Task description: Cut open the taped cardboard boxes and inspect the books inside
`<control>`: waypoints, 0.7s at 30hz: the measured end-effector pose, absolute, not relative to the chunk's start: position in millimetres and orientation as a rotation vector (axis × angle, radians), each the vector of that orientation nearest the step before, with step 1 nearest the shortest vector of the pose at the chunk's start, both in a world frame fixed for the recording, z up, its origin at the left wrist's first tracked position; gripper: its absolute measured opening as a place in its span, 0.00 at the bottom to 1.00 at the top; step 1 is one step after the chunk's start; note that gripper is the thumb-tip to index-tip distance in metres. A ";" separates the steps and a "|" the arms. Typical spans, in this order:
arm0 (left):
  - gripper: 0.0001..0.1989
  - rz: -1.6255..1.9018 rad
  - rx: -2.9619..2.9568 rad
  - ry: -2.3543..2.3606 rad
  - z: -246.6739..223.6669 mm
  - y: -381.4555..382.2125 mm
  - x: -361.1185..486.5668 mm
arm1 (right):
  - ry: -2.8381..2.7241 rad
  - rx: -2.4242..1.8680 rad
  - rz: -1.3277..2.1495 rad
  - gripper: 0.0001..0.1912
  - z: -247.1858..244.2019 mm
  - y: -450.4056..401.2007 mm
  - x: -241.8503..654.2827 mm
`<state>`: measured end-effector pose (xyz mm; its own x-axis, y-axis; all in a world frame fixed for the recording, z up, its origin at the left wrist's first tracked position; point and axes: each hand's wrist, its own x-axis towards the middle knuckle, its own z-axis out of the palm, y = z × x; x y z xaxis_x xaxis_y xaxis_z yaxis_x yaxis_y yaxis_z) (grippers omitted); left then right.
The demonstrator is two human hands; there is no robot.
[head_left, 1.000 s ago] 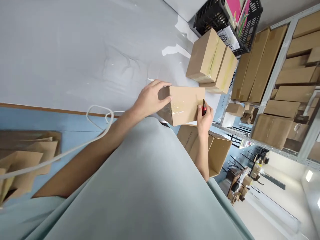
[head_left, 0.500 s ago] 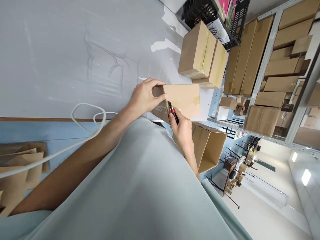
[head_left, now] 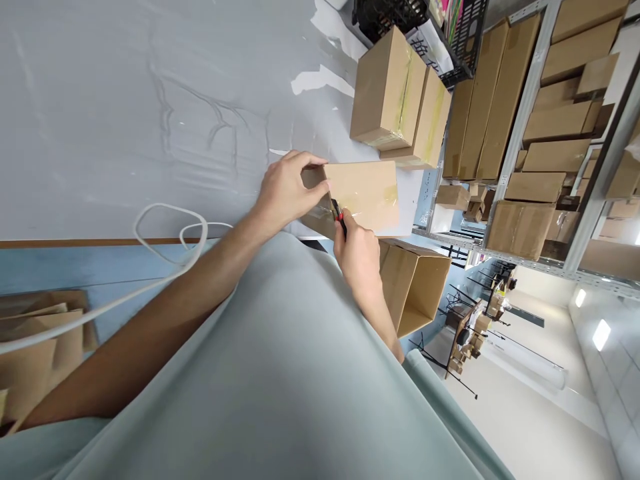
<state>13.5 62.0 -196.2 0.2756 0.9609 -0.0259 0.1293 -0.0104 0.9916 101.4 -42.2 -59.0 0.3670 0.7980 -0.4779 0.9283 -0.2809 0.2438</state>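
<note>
A closed cardboard box (head_left: 363, 193) with clear tape on it lies at the table's front edge. My left hand (head_left: 290, 187) grips its left end, fingers over the far edge and thumb on the near corner. My right hand (head_left: 357, 247) is wrapped round a red and black utility knife (head_left: 341, 217). The knife's tip touches the box near its left upper edge, just below my left thumb. Part of the box's left side is hidden behind my left hand.
Two taped boxes (head_left: 387, 93) stand behind on the grey table (head_left: 100, 120), beside a black crate (head_left: 463, 47). An open box (head_left: 417, 287) is below right. A white cable (head_left: 170, 277) loops at left; shelves hold cartons.
The view has shifted slightly. My right hand has moved a little toward the left with the knife, which now shows less of its handle. My left hand keeps its hold on the box.
</note>
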 end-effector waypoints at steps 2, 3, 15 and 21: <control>0.18 0.928 1.421 1.119 -194.7 63.1 16.8 | 1.463 2.140 -0.335 0.27 -60.8 -36.7 95.8; 0.18 0.923 1.421 1.135 -194.3 63.4 18.6 | 1.458 2.135 -0.331 0.27 -60.2 -35.2 94.2; 0.21 0.910 1.375 1.208 -192.9 51.8 25.8 | 1.352 2.002 -0.418 0.29 -59.4 -71.3 107.8; 0.24 0.972 1.409 1.221 -197.1 47.0 23.2 | 1.509 2.123 -0.584 0.28 -41.6 -109.0 140.3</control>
<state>23.2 47.0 -197.1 0.1692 0.9850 -0.0334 0.1882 0.0010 0.9821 140.3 -109.0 -41.6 0.3053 0.7506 -0.5860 0.9496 -0.2862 0.1282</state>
